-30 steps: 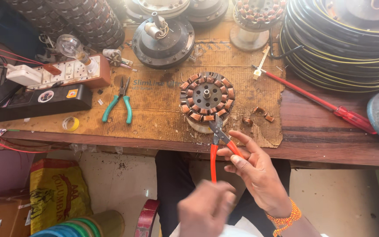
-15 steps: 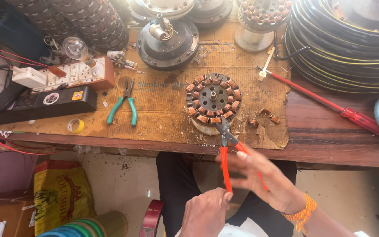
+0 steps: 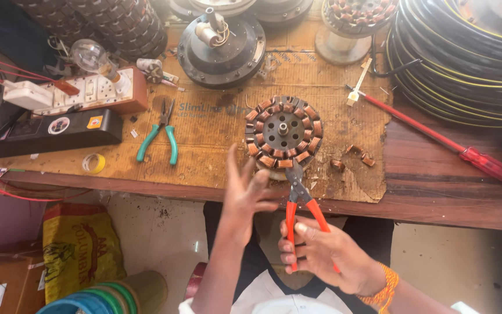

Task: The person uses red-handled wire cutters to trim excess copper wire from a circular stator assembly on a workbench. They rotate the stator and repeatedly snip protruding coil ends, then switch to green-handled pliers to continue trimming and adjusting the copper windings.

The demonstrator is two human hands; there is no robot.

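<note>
A round fan stator (image 3: 284, 131) with copper windings lies on a brown cardboard sheet (image 3: 216, 145). My right hand (image 3: 326, 253) grips orange-handled cutters (image 3: 300, 203), whose jaws touch the stator's near edge. My left hand (image 3: 245, 195) is raised just left of the cutters, fingers spread, holding nothing. A few cut copper bits (image 3: 352, 157) lie to the right of the stator.
Green-handled pliers (image 3: 161, 136), a yellow tape roll (image 3: 93, 163), a switch board with a bulb (image 3: 91, 87) and a black box (image 3: 53, 131) sit left. A dark motor housing (image 3: 222, 40) stands behind. A red screwdriver (image 3: 437, 139) and cable coils (image 3: 466, 58) lie right.
My left hand has risen from low near my lap to beside the cutters with fingers spread. The right hand keeps the cutters at the stator's near edge.
</note>
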